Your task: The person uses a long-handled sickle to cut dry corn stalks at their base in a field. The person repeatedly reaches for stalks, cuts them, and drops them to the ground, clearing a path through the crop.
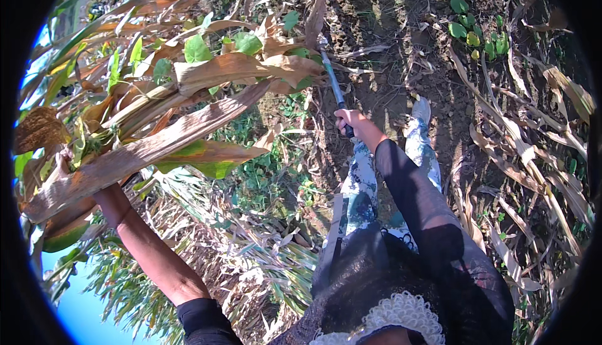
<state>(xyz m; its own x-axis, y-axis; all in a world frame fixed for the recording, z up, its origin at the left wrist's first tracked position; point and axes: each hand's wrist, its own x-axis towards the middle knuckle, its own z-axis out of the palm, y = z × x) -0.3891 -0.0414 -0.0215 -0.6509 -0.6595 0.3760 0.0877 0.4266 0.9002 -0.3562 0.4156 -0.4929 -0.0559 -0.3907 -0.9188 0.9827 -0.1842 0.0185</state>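
My right hand (352, 123) is closed around the dark grip of a long-handled tool with a blue-grey shaft (333, 79). The shaft points away from me, and its far end is partly hidden by dry leaves beside the cornstalks. My left arm reaches out to the left into a bunch of dry cornstalks (146, 102). A long brown corn leaf (155, 145) lies across the left wrist. Of my left hand (65, 161), only a little shows among the leaves and husks, and its grasp is mostly hidden.
Bare soil (385, 72) with dry stalk litter lies around my feet. Dry cornstalks (526, 157) lie along the right. A heap of cut, leafy stalks (225, 237) is at the lower left. Green vine leaves (196, 49) climb among the stalks, and low weeds (263, 171) grow near my legs.
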